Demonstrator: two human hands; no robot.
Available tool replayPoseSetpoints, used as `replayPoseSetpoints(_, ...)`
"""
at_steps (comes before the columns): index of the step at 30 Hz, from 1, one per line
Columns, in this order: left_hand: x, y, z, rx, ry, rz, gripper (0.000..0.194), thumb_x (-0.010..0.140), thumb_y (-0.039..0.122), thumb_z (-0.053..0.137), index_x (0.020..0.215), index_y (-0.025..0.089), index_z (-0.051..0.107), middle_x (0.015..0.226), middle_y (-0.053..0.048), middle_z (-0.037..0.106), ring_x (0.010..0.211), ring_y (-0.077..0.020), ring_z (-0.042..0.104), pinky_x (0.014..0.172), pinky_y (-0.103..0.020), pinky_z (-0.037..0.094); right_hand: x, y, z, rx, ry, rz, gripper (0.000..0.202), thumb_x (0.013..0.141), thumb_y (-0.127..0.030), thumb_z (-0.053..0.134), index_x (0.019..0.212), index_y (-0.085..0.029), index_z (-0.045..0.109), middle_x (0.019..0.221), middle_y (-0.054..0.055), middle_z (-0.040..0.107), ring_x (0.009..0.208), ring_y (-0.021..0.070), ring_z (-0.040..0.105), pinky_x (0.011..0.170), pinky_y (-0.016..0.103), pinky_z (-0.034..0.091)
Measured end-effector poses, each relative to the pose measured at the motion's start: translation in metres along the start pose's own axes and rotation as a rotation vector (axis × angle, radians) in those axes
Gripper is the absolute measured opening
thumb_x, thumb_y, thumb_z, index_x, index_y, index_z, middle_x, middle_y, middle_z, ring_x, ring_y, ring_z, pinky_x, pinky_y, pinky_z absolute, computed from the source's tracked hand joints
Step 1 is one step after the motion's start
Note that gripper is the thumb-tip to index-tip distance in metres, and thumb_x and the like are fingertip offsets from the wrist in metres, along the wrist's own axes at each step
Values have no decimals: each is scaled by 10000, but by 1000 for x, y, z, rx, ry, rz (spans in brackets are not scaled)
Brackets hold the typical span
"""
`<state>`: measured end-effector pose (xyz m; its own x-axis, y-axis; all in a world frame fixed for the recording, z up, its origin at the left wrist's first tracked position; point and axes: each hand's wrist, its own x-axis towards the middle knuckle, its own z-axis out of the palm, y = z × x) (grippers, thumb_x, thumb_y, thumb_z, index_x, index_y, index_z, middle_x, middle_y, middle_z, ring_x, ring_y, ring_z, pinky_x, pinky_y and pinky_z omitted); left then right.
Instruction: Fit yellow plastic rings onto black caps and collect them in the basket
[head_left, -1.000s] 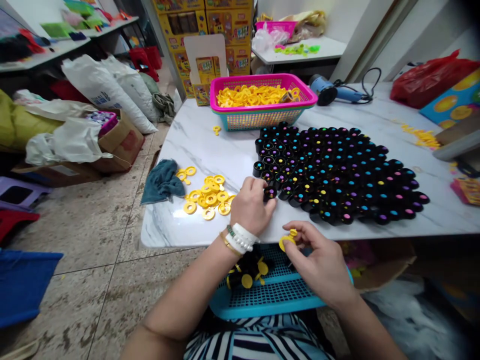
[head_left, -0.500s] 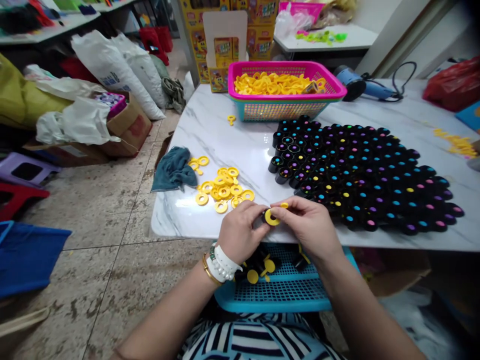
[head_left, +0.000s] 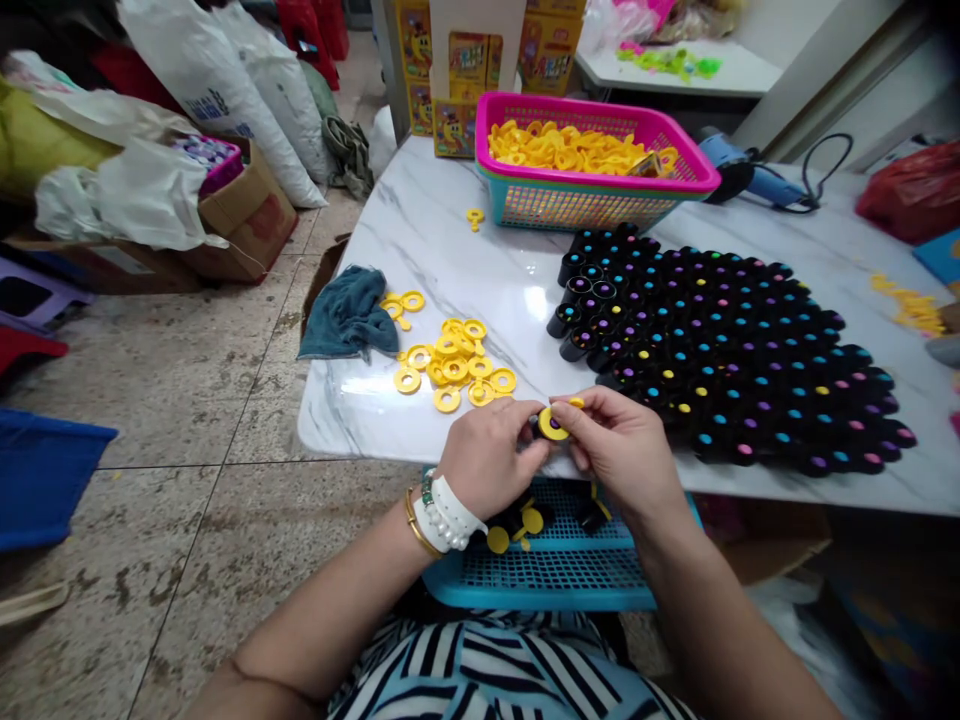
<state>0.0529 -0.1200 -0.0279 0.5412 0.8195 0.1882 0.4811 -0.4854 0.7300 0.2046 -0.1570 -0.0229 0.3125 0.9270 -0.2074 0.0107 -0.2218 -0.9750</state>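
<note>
Near the table's front edge, my left hand (head_left: 491,448) is closed around a small black cylinder, mostly hidden by the fingers. My right hand (head_left: 619,440) pinches a yellow ring piece (head_left: 553,424) lying over the cylinder's end, with a purple dot showing through its hole. Loose yellow rings (head_left: 454,370) lie on the table ahead of my left hand. Many black cylinders (head_left: 720,350) with coloured dots stand packed together to the right. Under my hands, a blue basket (head_left: 555,590) holds several black cylinders with yellow caps.
A pink-rimmed basket (head_left: 600,178) of yellow pieces stands at the back of the white table (head_left: 352,425). A dark teal cloth (head_left: 351,315) lies at the left edge. A blue tool (head_left: 757,180) with a cable and a red bag (head_left: 911,195) are at the back right.
The view has shifted slightly. The yellow ring now sits over the cylinder's end with the purple dot centred in its hole; both hands keep their hold.
</note>
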Motion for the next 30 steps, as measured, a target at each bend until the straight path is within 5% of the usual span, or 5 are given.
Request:
replayPoseSetpoints(7,2,5,-4,-206,-70,-147,176,894,335,568,889,162,594,605,41,559,569,-107,542,560,-221,423,0,-2,2,-23,0,-32,257,763,-389,741,695,-176,613,407,-81,455,349,58,353,342,168,241)
replayPoseSetpoints(13,-13,8,17,48,246,20,364,834,362,650,1132,175,558,1071,-88,578,981,-209,595,773,-314,539,-3,1,7,-2,59,-52,272,709,-405,774,681,-164,653,584,-26,604,456,83,470,406,192,355)
replayPoseSetpoints(16,-15,7,25,138,326,83,295,864,358,618,1099,183,584,1126,-88,561,1006,-203,597,803,-306,552,-7,3,5,-24,92,-97,259,716,-405,768,710,-161,681,651,-6,631,541,106,518,486,213,413)
replayPoseSetpoints(25,-14,4,22,167,205,88,328,935,362,505,1195,165,541,1196,-84,601,964,-182,635,767,-289,558,5,-7,-19,60,-141,133,369,770,-508,693,759,-142,646,585,-4,564,445,85,442,414,218,324)
replayPoseSetpoints(30,-13,3,21,104,153,67,272,933,311,509,1159,166,554,1098,-68,633,938,-174,626,803,-284,535,5,-13,-9,-259,-189,60,263,813,-440,662,833,-197,562,629,-37,554,517,102,495,458,211,372)
